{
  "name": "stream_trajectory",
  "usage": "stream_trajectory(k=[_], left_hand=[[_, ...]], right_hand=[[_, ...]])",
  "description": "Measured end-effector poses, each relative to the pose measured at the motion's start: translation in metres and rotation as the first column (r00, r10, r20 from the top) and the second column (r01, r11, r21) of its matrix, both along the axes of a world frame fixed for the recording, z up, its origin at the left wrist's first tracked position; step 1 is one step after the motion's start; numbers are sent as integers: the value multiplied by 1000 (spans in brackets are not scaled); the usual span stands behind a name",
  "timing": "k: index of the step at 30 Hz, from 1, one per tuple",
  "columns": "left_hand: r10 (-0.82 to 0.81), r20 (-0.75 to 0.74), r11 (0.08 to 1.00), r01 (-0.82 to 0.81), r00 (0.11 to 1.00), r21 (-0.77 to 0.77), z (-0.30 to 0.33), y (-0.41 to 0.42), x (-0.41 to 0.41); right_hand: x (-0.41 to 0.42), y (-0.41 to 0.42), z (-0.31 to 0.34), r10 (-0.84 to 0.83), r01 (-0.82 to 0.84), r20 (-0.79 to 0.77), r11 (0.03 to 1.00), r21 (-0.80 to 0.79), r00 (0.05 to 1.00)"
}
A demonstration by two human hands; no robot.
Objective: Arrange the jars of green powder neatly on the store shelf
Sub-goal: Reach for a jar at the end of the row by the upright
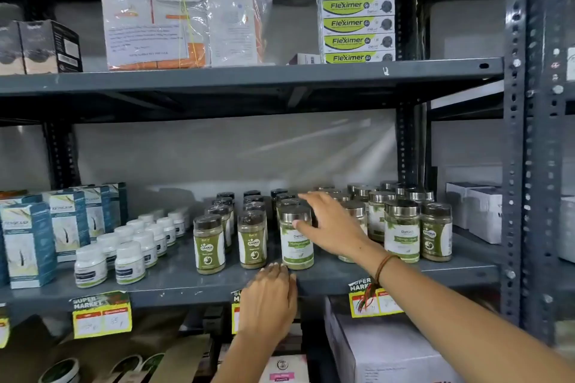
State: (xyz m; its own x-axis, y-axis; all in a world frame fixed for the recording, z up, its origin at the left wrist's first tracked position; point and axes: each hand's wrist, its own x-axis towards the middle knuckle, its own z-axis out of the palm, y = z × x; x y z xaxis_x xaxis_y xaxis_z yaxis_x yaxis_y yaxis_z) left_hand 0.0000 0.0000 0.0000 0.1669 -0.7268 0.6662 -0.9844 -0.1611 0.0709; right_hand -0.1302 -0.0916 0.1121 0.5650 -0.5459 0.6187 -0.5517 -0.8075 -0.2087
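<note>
Jars of green powder stand in rows on the grey metal shelf (174, 281). Black-lidded jars (209, 242) fill the left rows and silver-lidded jars (401, 230) the right rows. One silver-lidded jar (296, 238) stands at the front of the third row. My right hand (329, 224) reaches in from the right, thumb against this jar's side, fingers spread past it toward the jars behind. My left hand (267, 301) rests on the shelf's front edge just below the jar, fingertips near its base, holding nothing.
White pill bottles (129, 261) and blue-and-white boxes (28, 242) fill the shelf's left part. White boxes (479, 211) stand at the far right. The upper shelf carries Fleximer cartons (356, 12) and a wrapped bundle (183, 25). A perforated upright (529, 134) bounds the right side.
</note>
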Motion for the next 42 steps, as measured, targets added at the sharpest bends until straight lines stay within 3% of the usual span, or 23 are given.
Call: stream_trajectory(k=[3, 8, 20, 29, 34, 42], left_hand=[[-10, -29, 1000, 11, 1000, 26, -8, -8, 1], [15, 52, 994, -10, 999, -112, -12, -11, 1], [5, 10, 995, -4, 1000, -98, -10, -8, -3], [-7, 26, 997, 9, 1000, -70, -8, -4, -2], [0, 23, 998, 1, 1000, -59, -9, -5, -3], [11, 40, 997, -8, 999, -74, -12, -6, -1]], right_hand=[[11, -13, 1, -55, 61, -101, 996, 60, 993], [25, -21, 3, -87, 106, -146, 986, 127, 985], [-7, 3, 7, -107, 99, 96, 991, 86, 990], [-104, 29, 23, -158, 93, 225, 957, 273, 962], [-168, 14, 27, -321, 261, 157, 913, 314, 934], [-231, -30, 28, -561, 561, -62, 803, 203, 825]])
